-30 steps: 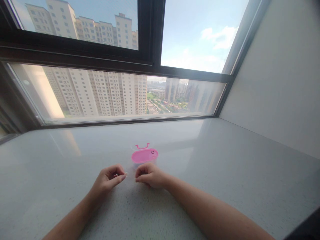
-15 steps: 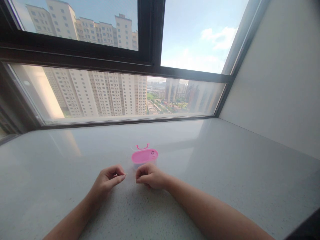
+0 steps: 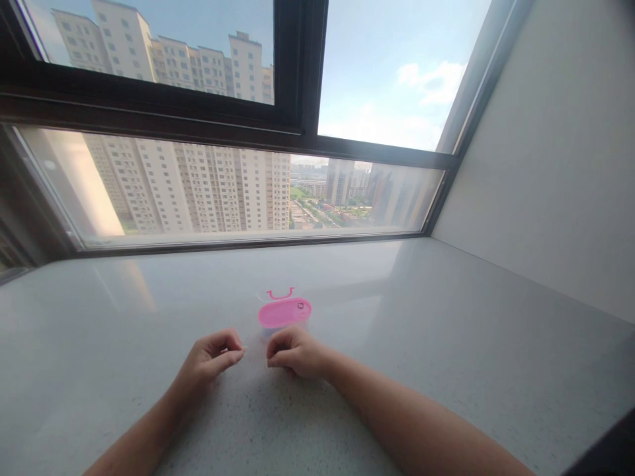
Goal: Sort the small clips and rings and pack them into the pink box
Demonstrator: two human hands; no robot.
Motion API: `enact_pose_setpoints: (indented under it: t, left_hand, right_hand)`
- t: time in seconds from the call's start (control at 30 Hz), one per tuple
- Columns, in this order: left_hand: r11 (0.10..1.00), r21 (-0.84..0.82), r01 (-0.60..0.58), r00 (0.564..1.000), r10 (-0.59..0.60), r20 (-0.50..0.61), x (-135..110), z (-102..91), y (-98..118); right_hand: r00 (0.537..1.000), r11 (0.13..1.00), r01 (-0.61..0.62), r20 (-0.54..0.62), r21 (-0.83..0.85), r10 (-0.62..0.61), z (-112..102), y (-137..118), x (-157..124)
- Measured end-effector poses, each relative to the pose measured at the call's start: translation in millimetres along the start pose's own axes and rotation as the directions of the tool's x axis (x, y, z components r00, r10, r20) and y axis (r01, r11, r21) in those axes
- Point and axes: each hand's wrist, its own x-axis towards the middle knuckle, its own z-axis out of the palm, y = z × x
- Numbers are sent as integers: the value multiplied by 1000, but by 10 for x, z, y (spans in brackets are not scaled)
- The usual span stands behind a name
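Thumb and fingers of my left hand (image 3: 215, 354) are pinched together, with a tiny pale bit at the tips, too small to name. A short gap to the right, my right hand (image 3: 295, 352) is also pinched, low over the pale speckled surface (image 3: 238, 423); whatever its fingertips hold cannot be made out. Just behind my right hand stands an oval container with a pink lid (image 3: 280, 313) and see-through sides, its front partly hidden by that hand. A pink handle (image 3: 281, 295) lies beyond the lid.
A dark-framed window (image 3: 297, 142) rises along the far edge of the surface, with tall buildings outside. A white wall (image 3: 546, 172) bounds the right side. Dark cloth (image 3: 610, 449) shows in the lower right corner.
Both hands remain pinched in nearly the same place, the gap between them slightly wider. The whole view has shifted a little. The container has not visibly moved on the surface.
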Motion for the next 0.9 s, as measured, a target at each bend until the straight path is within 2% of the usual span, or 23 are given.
enact_pose_setpoints:
  t: [0.47,0.9]
  left_hand:
    - [999,-32,18,1000,-19,-18,5,-17,-75]
    - [999,-44,29,999,-30,-25,16,-19,-121]
  right_hand:
    - [1000,1000,-17,-4,17,17,5,-33,-8]
    - [999,999,-39,-8,-32,38,1,-44,-16]
